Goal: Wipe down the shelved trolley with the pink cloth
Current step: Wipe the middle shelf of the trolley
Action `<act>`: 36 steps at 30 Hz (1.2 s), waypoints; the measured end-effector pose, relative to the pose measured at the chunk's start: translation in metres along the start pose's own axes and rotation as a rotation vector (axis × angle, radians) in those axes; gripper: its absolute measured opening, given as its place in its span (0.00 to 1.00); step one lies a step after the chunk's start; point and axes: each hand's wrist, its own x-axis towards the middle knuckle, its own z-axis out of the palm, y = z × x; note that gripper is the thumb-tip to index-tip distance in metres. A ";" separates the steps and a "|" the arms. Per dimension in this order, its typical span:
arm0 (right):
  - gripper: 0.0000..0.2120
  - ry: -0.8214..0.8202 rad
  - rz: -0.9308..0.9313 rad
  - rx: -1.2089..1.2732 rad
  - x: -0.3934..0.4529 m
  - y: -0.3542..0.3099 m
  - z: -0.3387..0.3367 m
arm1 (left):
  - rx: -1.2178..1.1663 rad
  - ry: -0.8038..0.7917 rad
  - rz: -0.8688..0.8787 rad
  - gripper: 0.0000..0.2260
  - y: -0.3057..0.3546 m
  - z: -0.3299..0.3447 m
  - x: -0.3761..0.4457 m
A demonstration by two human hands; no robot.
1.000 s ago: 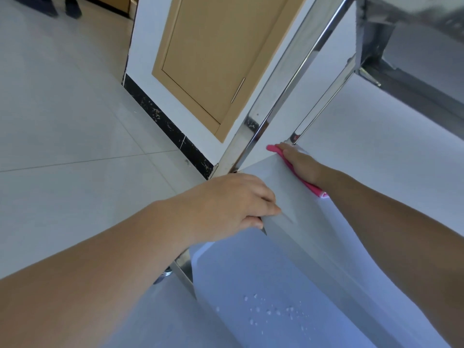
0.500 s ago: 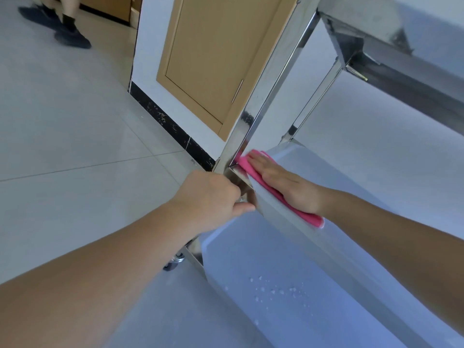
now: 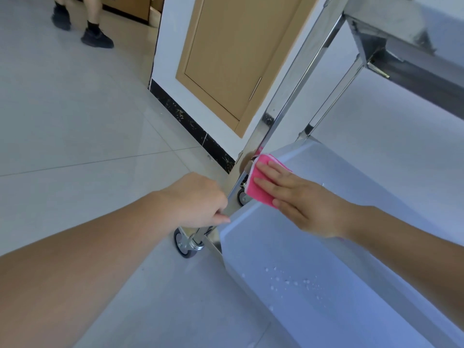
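Water droplets (image 3: 292, 280) dot the trolley's bottom shelf (image 3: 313, 310). Right hand (image 3: 298, 199), grip apart, presses the pink cloth (image 3: 258, 187) flat; left hand (image 3: 198, 199) grip clamps the trolley post (image 3: 283, 101).

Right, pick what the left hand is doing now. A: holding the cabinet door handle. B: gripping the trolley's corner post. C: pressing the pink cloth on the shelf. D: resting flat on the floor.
B: the left hand curls round the trolley's corner post, while the right hand presses the pink cloth on the shelf edge.
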 end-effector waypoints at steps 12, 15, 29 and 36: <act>0.28 0.117 0.306 -0.074 0.001 -0.011 0.012 | -0.165 0.132 0.116 0.19 -0.013 0.013 0.005; 0.26 0.126 0.267 -0.114 0.002 -0.013 0.014 | -0.240 0.160 0.161 0.18 -0.014 0.027 0.012; 0.29 0.110 0.183 -0.513 0.026 -0.034 0.027 | -0.293 0.059 0.061 0.16 0.009 0.045 -0.008; 0.31 -0.089 0.279 -0.781 0.022 -0.034 0.032 | -0.187 -0.124 0.114 0.15 0.024 0.020 -0.035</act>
